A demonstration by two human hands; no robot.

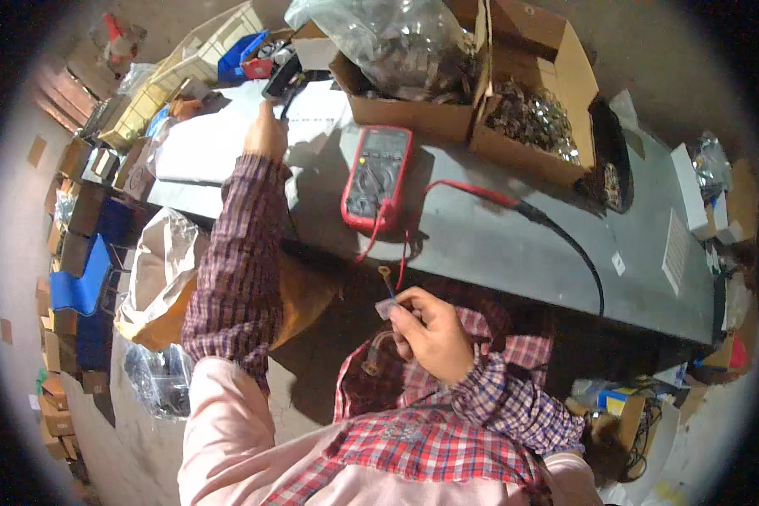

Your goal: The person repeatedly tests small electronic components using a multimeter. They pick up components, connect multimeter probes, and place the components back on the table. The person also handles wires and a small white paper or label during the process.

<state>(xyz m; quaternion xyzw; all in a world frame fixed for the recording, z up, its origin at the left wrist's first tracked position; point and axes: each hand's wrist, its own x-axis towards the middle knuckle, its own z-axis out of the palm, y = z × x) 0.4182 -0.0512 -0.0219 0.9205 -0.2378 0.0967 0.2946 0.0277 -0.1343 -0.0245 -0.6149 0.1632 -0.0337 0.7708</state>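
Observation:
My right hand (434,333) is in front of the table edge, thumb and fingertips closed in a pinch. From the pinch a short dark wire with a brass-coloured ring terminal (384,271) sticks up, and a small whitish translucent piece (385,308) shows at the fingertips. My left hand (265,133) reaches to the far left of the table, its fingers closed around a long black object (283,78) whose kind I cannot make out. Between the hands and farther back lies a red and grey multimeter (376,179), with red leads running from its near end.
A red test probe with black cable (497,199) lies on the grey table (531,261). Cardboard boxes (413,116) of metal parts and a plastic bag (388,42) stand behind. White sheets (198,139) lie at left, beside an open sack (162,270) and a yellow crate (143,105).

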